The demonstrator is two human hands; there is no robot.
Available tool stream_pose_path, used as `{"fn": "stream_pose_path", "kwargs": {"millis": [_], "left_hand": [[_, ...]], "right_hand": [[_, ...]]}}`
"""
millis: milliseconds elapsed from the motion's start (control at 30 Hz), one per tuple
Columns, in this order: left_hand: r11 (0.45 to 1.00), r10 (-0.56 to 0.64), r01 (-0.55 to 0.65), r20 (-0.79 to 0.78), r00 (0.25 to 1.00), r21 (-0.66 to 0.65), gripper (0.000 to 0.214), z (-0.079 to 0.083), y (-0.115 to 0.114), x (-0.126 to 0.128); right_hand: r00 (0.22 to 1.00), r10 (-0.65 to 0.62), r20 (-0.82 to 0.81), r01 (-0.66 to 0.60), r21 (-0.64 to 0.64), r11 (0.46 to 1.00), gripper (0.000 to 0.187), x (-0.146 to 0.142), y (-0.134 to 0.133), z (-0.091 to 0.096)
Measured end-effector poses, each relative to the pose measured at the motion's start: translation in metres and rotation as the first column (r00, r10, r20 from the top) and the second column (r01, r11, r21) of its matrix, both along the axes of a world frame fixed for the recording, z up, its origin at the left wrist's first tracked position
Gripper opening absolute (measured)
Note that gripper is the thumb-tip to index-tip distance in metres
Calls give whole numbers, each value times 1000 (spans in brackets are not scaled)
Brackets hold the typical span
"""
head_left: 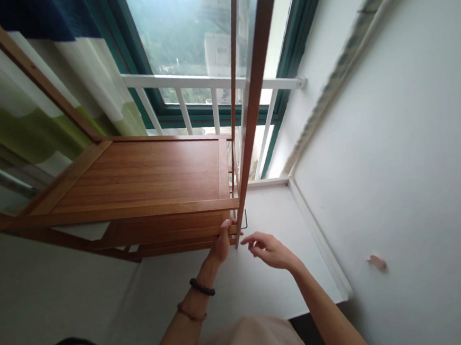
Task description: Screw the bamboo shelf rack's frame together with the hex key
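A brown wooden shelf rack [166, 172] with several tiers stands before me, its upright post [247, 128] rising toward the camera. My left hand [221, 242] is closed round the front rail of a lower tier, close to the post; part of its fingers is hidden behind the wood. From the post's right side sticks a thin L-shaped hex key [246, 219]. Just below and to the right of that key, my right hand [269, 249] hovers with bent fingers apart and nothing visible in them. Whether a fingertip touches the post, I cannot tell.
Behind the rack are a green-framed window [180, 38] and a white railing [191, 81]. A striped curtain [74, 68] hangs at left. The white wall [419, 141] borders the right side, with a pinkish patch [377, 262]. A black strap [76, 341] crosses the lower left.
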State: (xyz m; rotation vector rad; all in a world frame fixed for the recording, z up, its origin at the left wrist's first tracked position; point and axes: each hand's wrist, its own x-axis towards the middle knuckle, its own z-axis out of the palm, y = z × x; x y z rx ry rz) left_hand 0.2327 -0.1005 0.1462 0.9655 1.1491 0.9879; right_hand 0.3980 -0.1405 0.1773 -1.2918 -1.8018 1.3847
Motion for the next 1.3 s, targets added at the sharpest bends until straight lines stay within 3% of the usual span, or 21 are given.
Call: {"fn": "stream_pose_path", "kwargs": {"millis": [67,167,233,333,500,633,733,867,1000,1100,1200,1300], "left_hand": [[1000,-5,5,-3,1000,4,44,0,0,0],[1000,-7,7,2,1000,16,44,0,1,1],[1000,8,-8,0,1000,17,44,-3,2,1],[1000,27,-27,-6,1000,5,45,-8,3,1],[1000,19,-18,29,999,-8,45,-7,1,1],[1000,8,-6,67,998,-17,42,-4,1,1],[1000,-3,3,40,999,1,43,-6,2,1],[1000,9,-9,39,999,1,44,-8,3,0],[1000,12,-12,54,998,-7,43,-5,2,1],[1000,15,-15,45,999,-14,44,-4,1,1],[1000,26,-27,34,999,11,44,-5,2,2],[1000,23,-23,38,999,1,44,-5,2,2]], "right_hand": [[997,60,-40,-59,27,998,30,2,-7,6],[993,-77,-87,92,174,980,38,4,-11,24],[988,-143,-53,152,275,949,47,3,-4,32],[985,-159,72,124,350,928,53,0,12,27],[985,-86,148,47,247,968,48,-1,12,3],[996,88,-13,-85,154,984,45,3,-8,10],[992,-5,-128,26,157,987,53,2,-9,16],[992,-125,-23,127,152,980,62,-3,0,4],[997,26,78,-34,94,995,42,0,-9,3],[990,124,-61,-119,68,991,38,3,-16,14],[981,-3,-195,23,102,995,51,1,-8,16],[979,-141,-146,158,117,981,57,-5,6,4]]}}
